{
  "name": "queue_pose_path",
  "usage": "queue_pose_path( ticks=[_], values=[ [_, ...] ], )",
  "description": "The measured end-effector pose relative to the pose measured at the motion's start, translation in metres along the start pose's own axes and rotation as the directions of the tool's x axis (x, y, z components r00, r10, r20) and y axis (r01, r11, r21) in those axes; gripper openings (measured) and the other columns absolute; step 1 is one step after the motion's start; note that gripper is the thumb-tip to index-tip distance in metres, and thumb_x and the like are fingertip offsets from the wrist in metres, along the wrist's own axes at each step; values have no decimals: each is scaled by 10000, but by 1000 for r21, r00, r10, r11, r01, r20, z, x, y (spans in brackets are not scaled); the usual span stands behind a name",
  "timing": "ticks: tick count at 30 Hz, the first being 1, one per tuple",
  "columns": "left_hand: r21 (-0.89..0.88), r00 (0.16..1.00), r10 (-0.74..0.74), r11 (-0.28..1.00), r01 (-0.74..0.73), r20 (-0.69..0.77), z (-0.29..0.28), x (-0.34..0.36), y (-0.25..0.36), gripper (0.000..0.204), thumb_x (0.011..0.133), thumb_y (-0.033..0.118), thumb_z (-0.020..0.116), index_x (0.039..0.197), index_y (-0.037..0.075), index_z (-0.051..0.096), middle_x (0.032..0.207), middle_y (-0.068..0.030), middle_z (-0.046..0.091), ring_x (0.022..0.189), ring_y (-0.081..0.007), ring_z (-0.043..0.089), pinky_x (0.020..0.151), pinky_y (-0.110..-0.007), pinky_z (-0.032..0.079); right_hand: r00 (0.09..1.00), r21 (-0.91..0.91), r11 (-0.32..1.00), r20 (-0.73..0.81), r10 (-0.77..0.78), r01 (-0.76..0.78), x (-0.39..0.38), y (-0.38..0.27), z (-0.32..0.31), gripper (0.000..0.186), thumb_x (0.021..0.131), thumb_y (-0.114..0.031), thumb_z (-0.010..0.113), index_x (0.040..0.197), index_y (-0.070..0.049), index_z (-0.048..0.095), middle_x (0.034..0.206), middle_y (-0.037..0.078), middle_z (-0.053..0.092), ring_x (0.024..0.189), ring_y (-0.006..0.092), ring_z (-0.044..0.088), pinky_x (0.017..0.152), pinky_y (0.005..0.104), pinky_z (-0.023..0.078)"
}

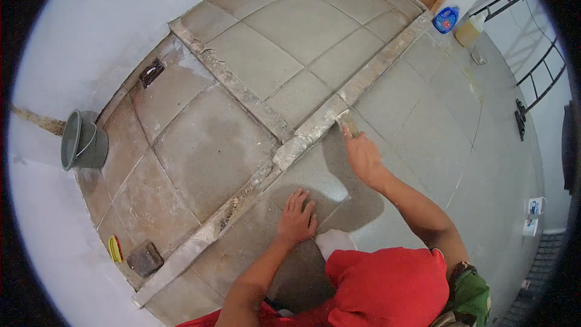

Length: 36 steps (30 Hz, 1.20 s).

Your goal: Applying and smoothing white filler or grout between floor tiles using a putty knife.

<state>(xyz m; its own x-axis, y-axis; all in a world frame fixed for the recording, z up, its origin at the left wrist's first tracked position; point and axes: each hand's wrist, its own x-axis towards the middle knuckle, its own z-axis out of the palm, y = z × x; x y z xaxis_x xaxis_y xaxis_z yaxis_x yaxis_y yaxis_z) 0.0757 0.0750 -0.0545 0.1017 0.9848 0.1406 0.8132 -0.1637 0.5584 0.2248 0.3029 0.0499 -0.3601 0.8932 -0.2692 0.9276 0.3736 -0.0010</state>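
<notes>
My right hand (365, 158) is closed around a small, pale hand tool (349, 121), mostly hidden by the fingers, so its kind cannot be made out. The tool's tip meets the side of a rough, low concrete curb (315, 127) that runs diagonally across the floor. Lower and to the left, my left hand (296, 218) lies flat on the grey tiled floor (254, 266) with fingers spread, holding nothing. My knees, in red cloth (387, 284), are close behind both hands.
At the left wall stands a grey bucket (85, 142). Nearer are a yellow brush (115, 248) and a dark stone block (145, 258). A drain grate (151, 72) sits by the wall. Far right are a blue bottle (446, 19), a yellowish jug (469, 30) and a black metal ladder-like frame (538, 79).
</notes>
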Motion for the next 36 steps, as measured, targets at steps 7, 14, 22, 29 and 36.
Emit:
queue_pose_path(
  ticks=[7,14,22,29,36],
  values=[
    [-13,1000,-12,1000,12,8,-1,0,1,447,855,218,644,1257,36,575,1433,-210,452,1425,-424,346,1181,-564,286,999,4,1000,30,-21,21,0,2,-1,713,896,7,509,1573,-105,315,1058,307,630,895,428,699,736,493,585],
    [0,1000,-10,1000,10,-2,-3,1,3,394,880,226,611,1221,27,611,1442,-207,446,1444,-381,337,1201,-532,258,998,-31,997,-2,-68,68,10,2,-8,696,900,-12,531,1562,-93,336,1035,292,629,884,409,697,735,467,584],
    [-2,999,-15,1000,15,30,0,-1,-1,414,896,236,602,1257,33,594,1449,-206,438,1448,-387,322,1209,-525,247,994,-79,991,-25,-110,108,9,4,-2,709,894,-22,550,1564,-83,329,1019,276,629,827,395,706,679,461,589],
    [-5,1000,-12,1000,12,26,2,0,-1,440,895,243,603,1282,35,588,1446,-199,444,1448,-383,323,1210,-521,247,991,-164,977,-6,-136,133,13,5,-9,626,970,-49,501,1568,-79,317,1047,254,613,858,363,722,674,415,612],
    [-14,999,-29,999,30,37,2,-1,0,448,888,243,613,1286,40,586,1456,-199,434,1449,-374,324,1211,-524,245,990,-215,967,4,-140,138,11,5,-9,616,979,-39,489,1569,-84,319,1028,235,613,842,372,720,665,399,613]
  ],
)
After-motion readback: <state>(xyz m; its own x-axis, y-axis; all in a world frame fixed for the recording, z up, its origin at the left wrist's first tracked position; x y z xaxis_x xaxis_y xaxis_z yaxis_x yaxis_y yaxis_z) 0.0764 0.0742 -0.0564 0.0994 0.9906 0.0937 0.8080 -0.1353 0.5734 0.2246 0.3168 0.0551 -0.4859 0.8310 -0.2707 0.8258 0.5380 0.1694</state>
